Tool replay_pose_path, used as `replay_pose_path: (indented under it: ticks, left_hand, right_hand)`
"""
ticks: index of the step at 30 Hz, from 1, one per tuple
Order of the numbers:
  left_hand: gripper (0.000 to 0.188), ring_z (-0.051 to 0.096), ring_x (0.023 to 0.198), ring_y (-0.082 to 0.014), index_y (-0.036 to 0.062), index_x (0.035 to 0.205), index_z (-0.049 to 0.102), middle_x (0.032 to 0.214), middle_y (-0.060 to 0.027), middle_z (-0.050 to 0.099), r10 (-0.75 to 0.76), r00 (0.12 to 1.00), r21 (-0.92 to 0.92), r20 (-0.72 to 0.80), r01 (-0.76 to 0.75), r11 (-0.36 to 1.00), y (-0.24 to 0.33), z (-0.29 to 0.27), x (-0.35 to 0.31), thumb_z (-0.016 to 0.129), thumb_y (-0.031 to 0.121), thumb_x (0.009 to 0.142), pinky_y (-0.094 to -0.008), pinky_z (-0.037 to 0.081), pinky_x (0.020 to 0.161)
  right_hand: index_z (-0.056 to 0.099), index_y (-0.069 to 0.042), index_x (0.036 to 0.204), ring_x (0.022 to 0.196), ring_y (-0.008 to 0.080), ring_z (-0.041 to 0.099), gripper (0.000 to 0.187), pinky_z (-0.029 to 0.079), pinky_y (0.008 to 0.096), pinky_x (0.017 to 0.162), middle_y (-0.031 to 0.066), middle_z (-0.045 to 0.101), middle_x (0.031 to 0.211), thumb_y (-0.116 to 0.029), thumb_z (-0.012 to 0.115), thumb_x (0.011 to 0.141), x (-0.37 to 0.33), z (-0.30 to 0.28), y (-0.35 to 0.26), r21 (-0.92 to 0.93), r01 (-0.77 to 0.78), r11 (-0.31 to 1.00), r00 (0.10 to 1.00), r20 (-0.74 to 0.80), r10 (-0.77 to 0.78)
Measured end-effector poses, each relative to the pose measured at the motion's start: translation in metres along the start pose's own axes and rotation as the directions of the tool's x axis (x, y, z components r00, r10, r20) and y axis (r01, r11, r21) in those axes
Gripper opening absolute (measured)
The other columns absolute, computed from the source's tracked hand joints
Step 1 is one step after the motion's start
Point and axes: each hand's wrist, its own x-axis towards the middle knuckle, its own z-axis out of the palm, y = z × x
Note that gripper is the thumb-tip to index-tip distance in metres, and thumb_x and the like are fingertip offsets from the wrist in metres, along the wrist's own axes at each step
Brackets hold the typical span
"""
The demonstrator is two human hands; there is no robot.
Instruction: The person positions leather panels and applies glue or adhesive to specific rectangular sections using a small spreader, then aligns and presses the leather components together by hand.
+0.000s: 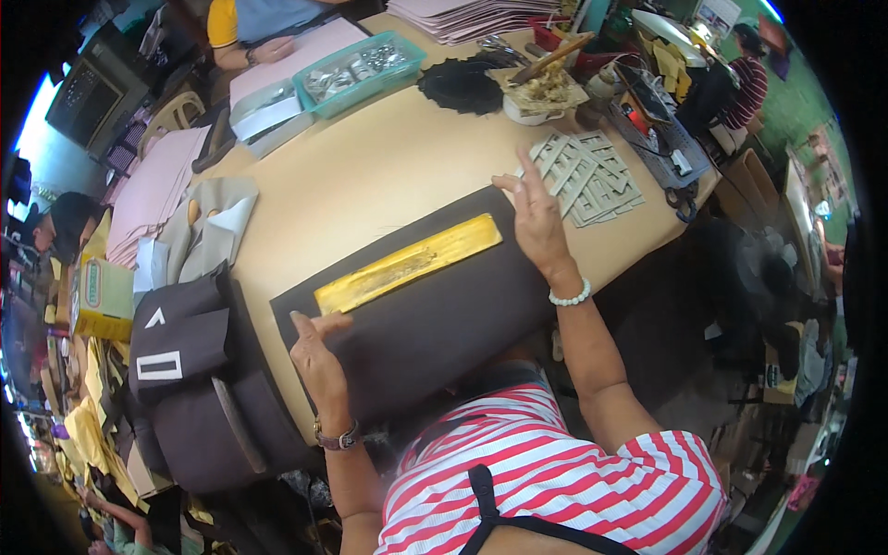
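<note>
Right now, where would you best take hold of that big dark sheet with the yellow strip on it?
Probably by the dark sheet's two short ends, coming from either side: it lies flat and wide, and the left hand and right hand already rest there, clear of the yellow strip.

A tan table (370, 176) fills the middle. A plastic chair (176, 116) stands off its far left corner; a green wall (795, 102) rises beyond its right edge.

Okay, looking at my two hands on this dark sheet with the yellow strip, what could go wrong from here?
The yellow strip looks like wet glue; the left hand rests close and could smear it. The dark sheet overhangs the table edge and might slide. The right hand could knock the grey cutouts.
</note>
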Motion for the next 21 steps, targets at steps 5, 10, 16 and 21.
replay_pose_path:
  ticks: [5,10,16,21]
  left_hand:
    - [0.052,0.036,0.130,-0.0295,-0.0034,0.138,0.032,0.140,-0.0199,0.039,0.050,0.996,0.069,0.072,-0.055,0.996,-0.013,-0.017,0.004,0.027,0.032,0.101,-0.0364,0.026,0.108]
    - [0.053,0.032,0.131,-0.0364,-0.0047,0.137,0.033,0.139,-0.0257,0.036,0.211,0.962,0.360,0.172,-0.261,0.896,0.006,-0.008,0.039,0.037,0.031,0.098,-0.0391,0.024,0.109]
    - [0.054,0.029,0.133,-0.0376,-0.0054,0.137,0.032,0.140,-0.0258,0.034,0.323,0.921,0.341,0.219,-0.382,0.859,0.021,0.016,0.060,0.038,0.032,0.098,-0.0404,0.022,0.110]
    - [0.055,0.033,0.131,-0.0346,-0.0053,0.136,0.034,0.140,-0.0251,0.036,0.152,0.939,0.171,0.310,-0.212,0.962,0.017,0.026,0.058,0.039,0.034,0.098,-0.0387,0.026,0.108]
  right_hand:
    - [0.030,0.004,0.137,0.119,0.0379,0.047,0.055,0.038,0.0383,0.099,0.0300,0.044,0.129,-0.003,0.046,0.086,-0.009,0.026,0.003,-0.149,0.197,0.969,0.978,0.106,-0.182]
    - [0.041,0.003,0.130,0.120,0.0401,0.044,0.046,0.037,0.0416,0.100,0.0257,0.044,0.131,-0.015,0.048,0.089,0.053,0.053,0.010,-0.185,0.175,0.967,0.963,0.237,-0.128]
    - [0.051,-0.003,0.120,0.106,0.0372,0.054,0.037,0.043,0.0449,0.091,0.0211,0.055,0.117,-0.019,0.051,0.087,0.155,0.101,0.099,-0.632,0.267,0.727,0.959,0.103,-0.263]
    - [0.059,-0.003,0.091,0.090,0.0310,0.059,0.015,0.048,0.0424,0.077,0.0129,0.060,0.092,-0.015,0.050,0.087,0.184,0.094,0.132,-0.739,0.256,0.623,0.967,0.191,-0.171]
